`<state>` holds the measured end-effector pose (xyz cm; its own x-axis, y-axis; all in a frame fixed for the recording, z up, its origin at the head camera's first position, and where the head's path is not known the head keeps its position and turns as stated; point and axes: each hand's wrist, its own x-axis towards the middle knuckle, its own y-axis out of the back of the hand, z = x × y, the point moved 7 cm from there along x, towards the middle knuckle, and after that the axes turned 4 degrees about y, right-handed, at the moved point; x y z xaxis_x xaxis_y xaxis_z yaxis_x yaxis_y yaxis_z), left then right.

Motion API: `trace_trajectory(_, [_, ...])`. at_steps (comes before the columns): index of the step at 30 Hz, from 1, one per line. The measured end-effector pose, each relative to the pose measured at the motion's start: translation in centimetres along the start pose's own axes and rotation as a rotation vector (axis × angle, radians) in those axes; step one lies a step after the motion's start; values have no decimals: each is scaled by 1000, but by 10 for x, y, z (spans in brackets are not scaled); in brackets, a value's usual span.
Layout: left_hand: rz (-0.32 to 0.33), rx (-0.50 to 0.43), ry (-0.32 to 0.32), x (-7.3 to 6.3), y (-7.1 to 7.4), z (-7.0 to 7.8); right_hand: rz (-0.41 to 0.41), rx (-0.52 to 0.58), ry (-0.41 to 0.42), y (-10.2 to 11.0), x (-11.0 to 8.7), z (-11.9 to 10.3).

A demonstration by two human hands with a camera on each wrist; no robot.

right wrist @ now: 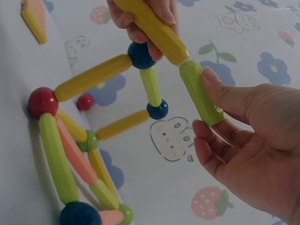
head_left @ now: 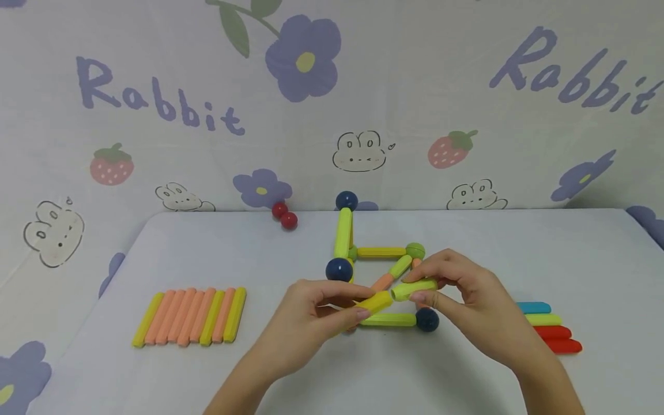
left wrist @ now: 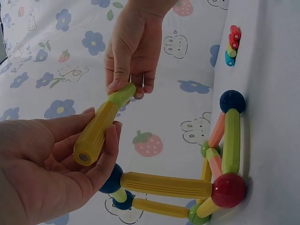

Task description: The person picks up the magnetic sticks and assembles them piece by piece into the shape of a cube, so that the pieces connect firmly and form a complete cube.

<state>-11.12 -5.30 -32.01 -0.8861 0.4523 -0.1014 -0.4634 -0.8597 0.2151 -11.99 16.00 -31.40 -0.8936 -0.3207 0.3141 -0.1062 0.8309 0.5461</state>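
My left hand (head_left: 306, 314) pinches a yellow magnetic stick (left wrist: 96, 133) between thumb and fingers. In my right hand (head_left: 461, 305) is a light green magnetic stick (right wrist: 200, 93), gripped the same way. The two sticks meet nearly end to end, with a thin gap showing between their tips in the right wrist view. Behind and below them stands a frame of sticks and balls, with a dark blue ball (head_left: 427, 319), a red ball (left wrist: 228, 190), a green ball (head_left: 415, 251) and yellow, green and orange sticks. Two yellow uprights lift its left side off the table.
A row of orange and yellow sticks (head_left: 189, 317) lies at the left on the white table (head_left: 104, 380). Blue, green and red sticks (head_left: 552, 332) lie at the right, partly behind my right forearm. Two small red balls (head_left: 289, 221) rest near the back edge, before a printed cloth.
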Motion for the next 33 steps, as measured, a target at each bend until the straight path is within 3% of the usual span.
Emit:
trace_trajectory(5, [-3,-9,18,1,-3,-2,-4,49,-1,-4,1,-2])
trace_trajectory(12, [-17,-36,55,5,-8,-8,61,174,-19,-3,2,2])
trace_trajectory(17, [-43,-47,128,7,-12,-13,121,243,-40,2,2,6])
trace_trajectory(21, [-103,-116,200,8,-17,-19,91,284,-71,-1,2,7])
trace_trajectory(27, [-175,-317,274,8,-22,-22,87,258,-130,-3,4,14])
trace_trajectory(31, [-136,-360,275,4,-14,-18,114,176,-243,-3,5,37])
trace_trajectory(33, [-106,-359,247,2,-7,-15,116,126,-310,-6,5,52])
